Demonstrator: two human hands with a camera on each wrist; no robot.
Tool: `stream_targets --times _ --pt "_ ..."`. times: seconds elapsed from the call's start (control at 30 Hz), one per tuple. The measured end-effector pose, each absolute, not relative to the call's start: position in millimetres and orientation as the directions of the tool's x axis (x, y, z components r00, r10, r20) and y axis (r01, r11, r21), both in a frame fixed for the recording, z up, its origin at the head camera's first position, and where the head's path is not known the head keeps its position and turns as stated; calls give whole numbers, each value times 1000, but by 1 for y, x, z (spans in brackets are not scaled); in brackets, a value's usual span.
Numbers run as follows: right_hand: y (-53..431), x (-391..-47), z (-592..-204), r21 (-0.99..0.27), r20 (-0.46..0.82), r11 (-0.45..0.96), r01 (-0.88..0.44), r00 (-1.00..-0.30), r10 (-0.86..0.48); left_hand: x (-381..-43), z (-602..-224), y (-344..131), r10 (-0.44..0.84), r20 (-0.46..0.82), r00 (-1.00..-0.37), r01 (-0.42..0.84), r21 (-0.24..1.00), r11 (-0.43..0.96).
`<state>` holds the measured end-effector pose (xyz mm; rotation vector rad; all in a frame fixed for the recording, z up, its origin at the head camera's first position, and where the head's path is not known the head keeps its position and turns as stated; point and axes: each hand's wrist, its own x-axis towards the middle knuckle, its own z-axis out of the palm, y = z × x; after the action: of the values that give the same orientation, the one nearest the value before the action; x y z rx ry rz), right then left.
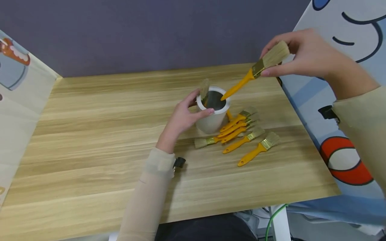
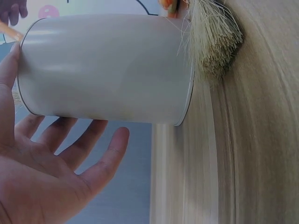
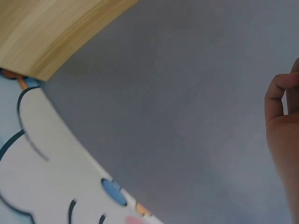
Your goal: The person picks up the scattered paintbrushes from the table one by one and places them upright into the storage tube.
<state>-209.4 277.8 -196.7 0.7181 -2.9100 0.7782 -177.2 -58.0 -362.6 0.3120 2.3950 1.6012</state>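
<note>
A white cylindrical container (image 1: 208, 123) stands upright on the table, and my left hand (image 1: 180, 117) holds it near the rim, thumb on the near side. One paintbrush (image 1: 204, 88) stands inside it, bristles up. Above the opening, my right hand (image 1: 313, 55) pinches another paintbrush (image 1: 241, 83) near its ferrule, the yellow handle slanting down so its end is over the rim. In the left wrist view the fingers (image 2: 88, 140) curve along the container's side (image 2: 103, 65). Only part of the right hand (image 3: 282, 121) enters the right wrist view; its brush is hidden there.
Several yellow-handled paintbrushes (image 1: 235, 129) lie bunched right of the container, with one paintbrush (image 1: 259, 149) apart at the front. Bristles (image 2: 215, 46) lie close by the container's base. A grey wall (image 1: 150, 33) and cartoon-printed panels (image 1: 346, 160) border the wooden table (image 1: 99, 134).
</note>
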Motion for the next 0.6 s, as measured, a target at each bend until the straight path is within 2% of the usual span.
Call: stream_targets --times 0.2,0.43,0.6 --pt "251 -215 -201 -420 65 780 -464 -873 -484 -178 -363 -53 317 -86 -945 42 926 376" --pt "223 -217 -214 -334 -33 761 -557 -800 -599 -179 -365 -49 328 -79 -941 47 933 357" --pt "205 -217 -230 -224 -57 830 -511 -843 -534 -177 -366 -47 326 -79 -942 49 929 366"
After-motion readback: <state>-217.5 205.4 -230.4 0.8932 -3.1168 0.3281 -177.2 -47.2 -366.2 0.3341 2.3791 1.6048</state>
